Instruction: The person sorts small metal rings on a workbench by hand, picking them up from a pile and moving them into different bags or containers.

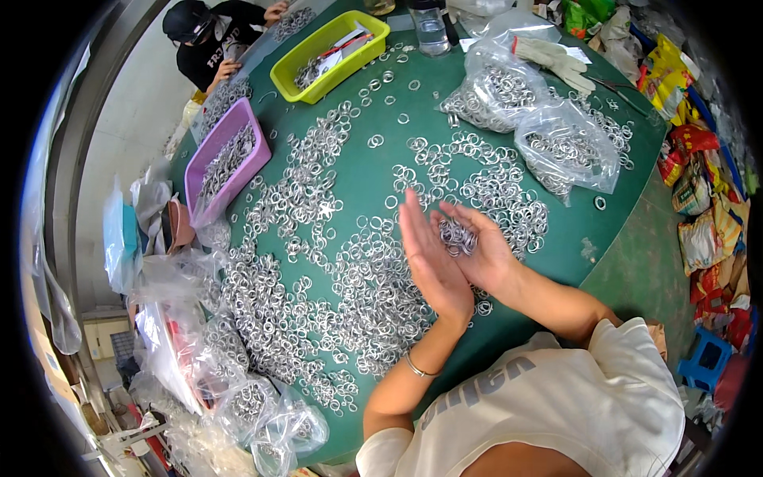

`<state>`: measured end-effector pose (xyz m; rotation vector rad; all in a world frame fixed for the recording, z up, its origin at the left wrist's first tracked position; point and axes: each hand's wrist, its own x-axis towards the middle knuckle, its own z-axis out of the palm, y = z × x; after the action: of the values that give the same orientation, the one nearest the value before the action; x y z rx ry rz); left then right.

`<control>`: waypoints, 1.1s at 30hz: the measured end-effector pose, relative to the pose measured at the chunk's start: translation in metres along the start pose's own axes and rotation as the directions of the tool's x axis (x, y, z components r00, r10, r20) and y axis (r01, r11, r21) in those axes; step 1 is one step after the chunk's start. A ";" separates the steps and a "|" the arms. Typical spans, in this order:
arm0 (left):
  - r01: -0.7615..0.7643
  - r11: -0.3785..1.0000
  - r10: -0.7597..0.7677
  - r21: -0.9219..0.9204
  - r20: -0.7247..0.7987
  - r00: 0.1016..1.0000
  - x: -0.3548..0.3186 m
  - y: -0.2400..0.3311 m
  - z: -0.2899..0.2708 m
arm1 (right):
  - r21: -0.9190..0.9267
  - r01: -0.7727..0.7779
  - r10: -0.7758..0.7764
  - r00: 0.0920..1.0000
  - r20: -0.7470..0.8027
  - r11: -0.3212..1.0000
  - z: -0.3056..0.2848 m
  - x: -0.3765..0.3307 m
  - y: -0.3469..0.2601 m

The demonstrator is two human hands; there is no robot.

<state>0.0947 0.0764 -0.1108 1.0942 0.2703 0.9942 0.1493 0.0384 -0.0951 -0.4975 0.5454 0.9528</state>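
Note:
My right hand (494,261) is cupped, palm up, around a handful of small metal rings (457,237). Beside it, my left hand (433,266) is held on edge with its fingers stretched out and pressed against one another. The heels of both hands meet or nearly meet, and the rings rest on the right hand's side. Below them, a wide spread of loose silver rings (373,294) covers much of the green table (350,171). More loose rings (501,195) lie just beyond my right hand.
A purple basket (256,163) and a yellow-green basket (373,33) hold metal pieces. Clear bags of rings (568,151) lie at the far right near a work glove (556,63) and scissors (624,91). Plastic bags (246,405) crowd the left edge. Another person (211,40) works opposite.

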 end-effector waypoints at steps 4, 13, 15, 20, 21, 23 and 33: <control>-0.120 0.993 0.120 -0.016 0.023 0.993 -0.002 0.009 0.000 | 0.281 -0.450 0.390 0.887 0.246 0.848 -0.020 0.013 -0.019; -0.082 0.992 0.085 0.093 -0.029 0.996 0.002 0.022 -0.029 | -0.365 0.894 -0.741 0.426 0.519 0.259 0.057 0.068 -0.173; -0.048 0.993 0.051 0.104 -0.029 0.998 0.002 0.021 -0.034 | -0.674 0.738 -0.681 0.509 0.527 0.030 0.063 0.079 -0.173; 0.050 0.899 -0.054 0.436 -0.004 0.999 0.003 0.023 -0.064 | -0.739 0.605 -0.548 0.526 0.650 -0.296 0.043 0.079 -0.166; 0.059 0.822 -0.091 0.567 0.028 0.995 0.003 0.029 -0.073 | -0.669 0.660 -0.510 0.468 0.722 -0.342 0.041 0.062 -0.156; -0.094 0.586 -0.123 0.805 0.203 0.971 0.005 0.028 -0.088 | -0.601 0.728 -0.470 0.426 0.773 -0.330 0.024 0.030 -0.133; -0.551 0.159 -0.471 0.819 0.553 0.687 -0.025 0.004 -0.057 | -0.419 0.329 -0.085 0.694 0.715 -0.846 -0.077 -0.003 -0.054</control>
<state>0.0427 0.0920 -0.1407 2.7534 0.1949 0.1156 0.1783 -0.0374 -0.1432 -2.3848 -1.3176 0.1255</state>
